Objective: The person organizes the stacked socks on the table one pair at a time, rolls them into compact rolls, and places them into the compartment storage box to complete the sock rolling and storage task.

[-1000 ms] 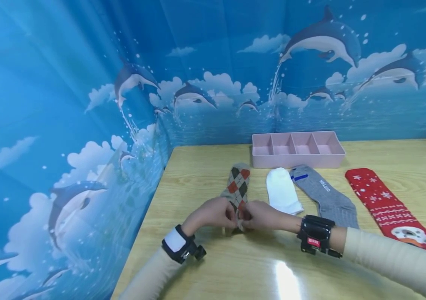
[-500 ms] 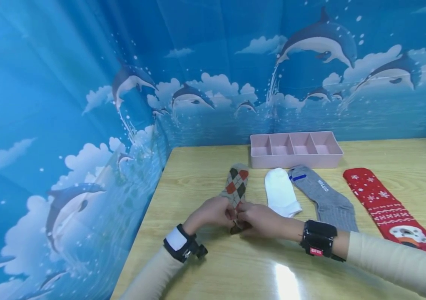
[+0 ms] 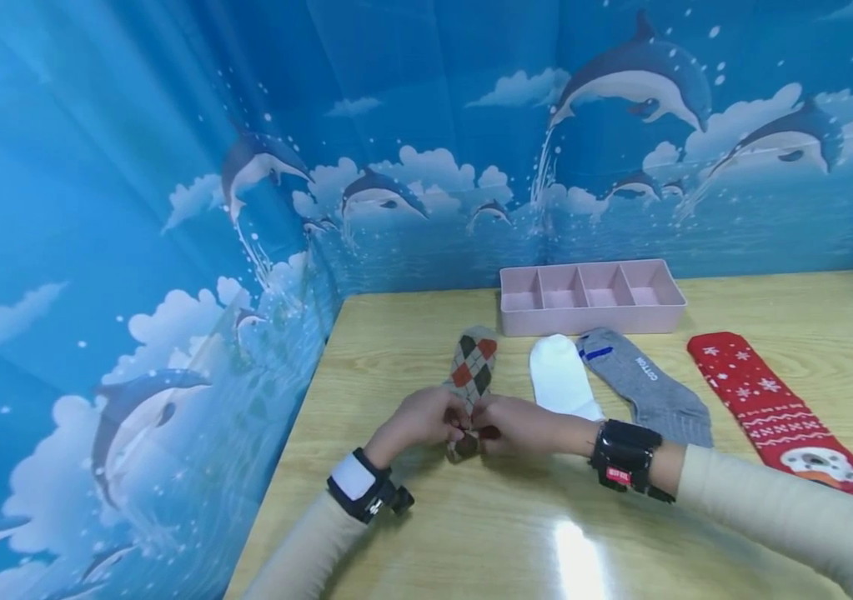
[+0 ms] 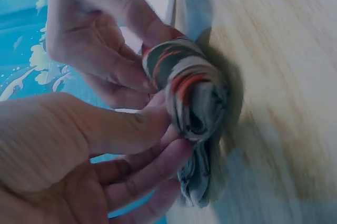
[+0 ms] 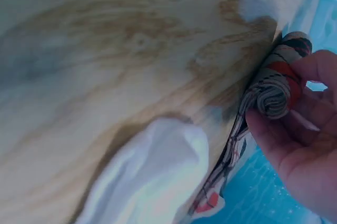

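Observation:
An argyle sock [image 3: 474,367] in beige, dark and orange lies lengthwise on the table, its near end wound into a roll. In the left wrist view the rolled sock [image 4: 197,103] shows its spiral end. My left hand [image 3: 426,417] pinches the roll at its left side between thumb and fingers. From the right, my right hand [image 3: 519,423] pinches the other side, fingertips close to the left ones. The right wrist view shows the roll's other spiral end [image 5: 274,97], with the flat remainder of the sock stretching away from it.
Right of the argyle sock lie a white sock [image 3: 564,379], a grey sock [image 3: 651,392] marked COTTON and a red snowflake-patterned sock [image 3: 779,408]. Behind them stands a pink divided box [image 3: 594,321]. A blue dolphin-print curtain [image 3: 426,167] borders the wooden table [image 3: 396,333].
Both hands have kept working at the sock's near end with small finger shifts. The right hand moved slightly down, then back up. The far part of the sock stayed in place.

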